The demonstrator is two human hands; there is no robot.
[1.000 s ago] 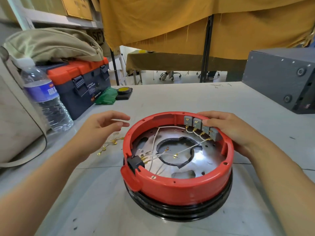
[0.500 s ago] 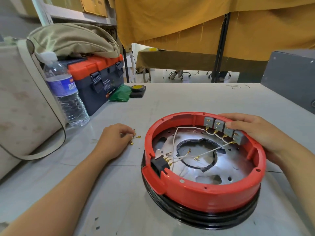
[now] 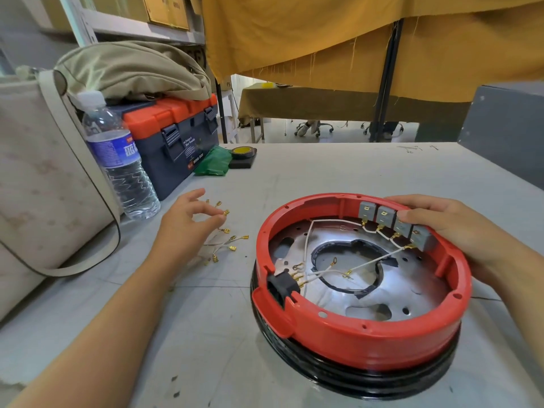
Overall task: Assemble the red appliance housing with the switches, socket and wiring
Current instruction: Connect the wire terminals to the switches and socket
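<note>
The red housing (image 3: pixel 362 331) is seen on the grey surface (image 3: pixel 323 172), seated on a black ring (image 3: pixel 353 378). Its far right rim is gripped by the right hand (image 3: pixel 450 228), thumb laid over the grey switches (image 3: pixel 394 222). A black socket (image 3: pixel 281 285) is fitted in the near left wall. Loose white wires (image 3: pixel 223 244) lie left of it; one terminal is pinched by the left hand (image 3: pixel 188 222), other fingers spread
</note>
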